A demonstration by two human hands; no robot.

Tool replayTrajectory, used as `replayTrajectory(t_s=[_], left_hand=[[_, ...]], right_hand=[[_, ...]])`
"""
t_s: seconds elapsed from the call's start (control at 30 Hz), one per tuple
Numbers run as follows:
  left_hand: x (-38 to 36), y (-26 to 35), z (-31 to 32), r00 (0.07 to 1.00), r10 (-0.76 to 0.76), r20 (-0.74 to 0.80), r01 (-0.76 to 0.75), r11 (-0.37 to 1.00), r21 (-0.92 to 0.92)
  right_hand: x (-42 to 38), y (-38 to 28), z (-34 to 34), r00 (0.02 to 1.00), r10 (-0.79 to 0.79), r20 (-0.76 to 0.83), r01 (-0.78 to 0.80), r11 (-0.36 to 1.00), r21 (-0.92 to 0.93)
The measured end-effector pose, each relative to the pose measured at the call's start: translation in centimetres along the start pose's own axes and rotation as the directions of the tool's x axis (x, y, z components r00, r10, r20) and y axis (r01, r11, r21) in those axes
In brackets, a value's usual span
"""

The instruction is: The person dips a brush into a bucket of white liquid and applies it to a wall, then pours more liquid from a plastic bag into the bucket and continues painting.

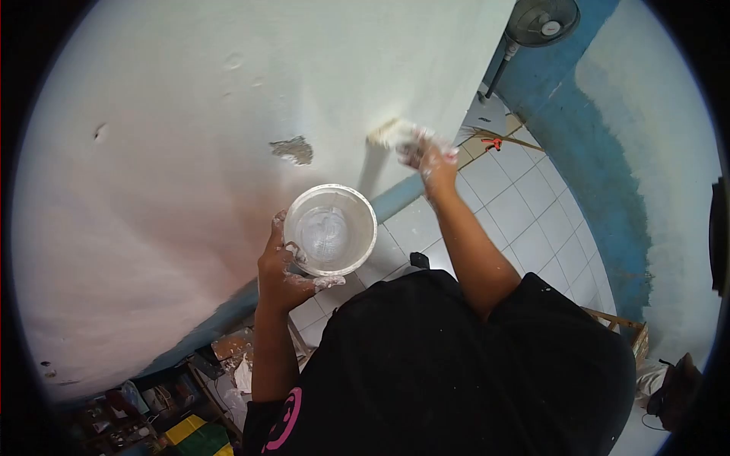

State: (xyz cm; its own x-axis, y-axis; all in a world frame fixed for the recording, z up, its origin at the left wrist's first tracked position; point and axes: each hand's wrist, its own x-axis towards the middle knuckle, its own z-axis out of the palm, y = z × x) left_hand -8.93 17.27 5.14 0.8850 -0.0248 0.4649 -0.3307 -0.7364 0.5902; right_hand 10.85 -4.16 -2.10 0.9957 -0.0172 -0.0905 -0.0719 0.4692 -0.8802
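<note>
My left hand (285, 277) is wrapped round the side of a white plastic tub (366, 242), its fingers smeared with white paint. A thin layer of white paint (325, 234) shows in the tub's bottom. Up and to the right, my right hand (432, 161) grips a paintbrush (386, 133) coated in white, and its pale bristles are at the wall (228, 114). The hand and brush are slightly blurred, and the fingers are white with paint. A rough bare patch (295, 150) in the wall lies to the left of the brush.
A blue band (399, 197) runs along the wall's foot above white floor tiles (525, 190). A fan (541, 23) stands at the upper right, near a blue-and-white wall (608, 167). Cluttered shelves (114, 418) are at lower left. A wooden frame (627, 323) stands at right.
</note>
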Motion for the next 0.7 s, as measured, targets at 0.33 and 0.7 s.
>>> replayTrajectory(t_s=[0.33,0.7], left_hand=[[-1.2,-0.8,-0.6,0.999,-0.039,-0.003,0.039,0.999,-0.007],[-3.1,-1.6,-1.0,0.996,-0.033,0.087,0.031,0.999,0.022]], right_hand=[[0.6,0.2,-0.3,0.988,-0.14,-0.062,0.149,0.973,0.177],[-0.9,-12.5,6.6,0.84,-0.539,0.061,0.498,0.812,0.305]])
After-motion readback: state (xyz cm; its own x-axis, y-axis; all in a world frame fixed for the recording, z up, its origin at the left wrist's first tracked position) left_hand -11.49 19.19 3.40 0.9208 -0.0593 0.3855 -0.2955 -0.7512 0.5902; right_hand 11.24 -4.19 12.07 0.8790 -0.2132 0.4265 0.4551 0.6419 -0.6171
